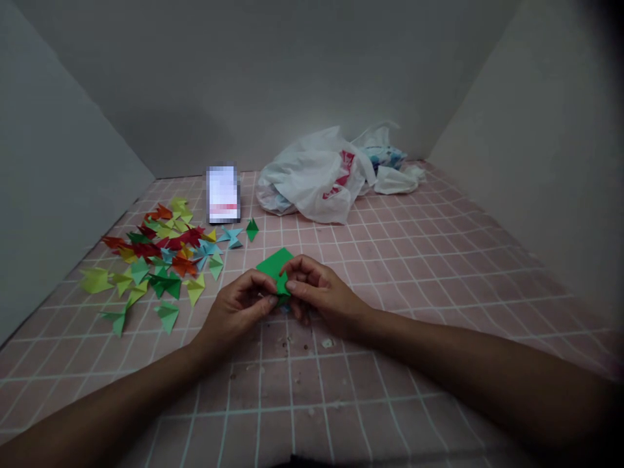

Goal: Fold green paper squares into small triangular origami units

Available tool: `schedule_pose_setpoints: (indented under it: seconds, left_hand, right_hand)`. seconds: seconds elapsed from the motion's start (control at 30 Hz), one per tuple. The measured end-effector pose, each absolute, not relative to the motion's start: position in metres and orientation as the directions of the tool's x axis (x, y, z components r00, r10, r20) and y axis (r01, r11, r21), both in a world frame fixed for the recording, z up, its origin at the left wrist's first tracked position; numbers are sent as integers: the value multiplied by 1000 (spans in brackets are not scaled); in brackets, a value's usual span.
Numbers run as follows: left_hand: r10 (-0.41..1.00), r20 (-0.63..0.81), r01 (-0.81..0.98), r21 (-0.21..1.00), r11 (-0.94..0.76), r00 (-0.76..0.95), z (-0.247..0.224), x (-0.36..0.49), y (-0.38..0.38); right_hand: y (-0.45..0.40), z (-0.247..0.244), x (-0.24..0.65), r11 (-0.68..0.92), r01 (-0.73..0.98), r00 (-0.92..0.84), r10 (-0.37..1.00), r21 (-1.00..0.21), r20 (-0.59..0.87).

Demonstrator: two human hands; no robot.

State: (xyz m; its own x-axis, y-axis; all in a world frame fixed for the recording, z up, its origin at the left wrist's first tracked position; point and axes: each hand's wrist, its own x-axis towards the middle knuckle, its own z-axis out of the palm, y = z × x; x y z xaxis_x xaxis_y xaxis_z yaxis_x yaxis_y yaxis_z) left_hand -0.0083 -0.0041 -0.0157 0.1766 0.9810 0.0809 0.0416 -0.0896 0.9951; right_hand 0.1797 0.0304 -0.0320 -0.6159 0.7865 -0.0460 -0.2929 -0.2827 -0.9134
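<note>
Green folded paper (274,268) sits between the two hands, one broad flat corner sticking out on the far side while its lower part disappears into the grip. The left hand (238,311) and right hand (316,291) meet just in front of the person, their thumbs and forefingers brought together and clamped on the paper from opposite sides. Held this way, it appears to be kept up off the surface and steady between both hands, though the fingers hide how its layers lie inside the grip. To the left, a loose spread of small folded paper pieces (156,250) in red, yellow, lime and teal lies on the pink grid-lined surface (439,273), seemingly kept to one side, leaving the working spot in front of the person open. Farther away, closer to the hands than the spread's left edge, are a dark green folded piece (252,229) and a light blue one (230,237). Beyond them are a pixelated rectangular object (223,194) and a white plastic bag (312,182), while pale scraps (327,342) lie just near of the hands.
</note>
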Motion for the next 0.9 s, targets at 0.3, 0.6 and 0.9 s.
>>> schedule_pose_setpoints:
  seconds: [0.3,0.6,0.9]
  left_hand:
    - [990,81,37,996,-86,119,-13,-6,-5]
    - [993,72,-7,997,-72,95,-12,-7,-6]
    - [984,14,162,986,-43,177,-4,-9,-2]
  right_hand:
    - [31,-31,180,-260,-304,-570,820,-916,-43]
    - [25,-28,177,-274,-190,-545,828,-943,-131]
    - [15,-27,175,-331,-191,-577,799,-924,-167]
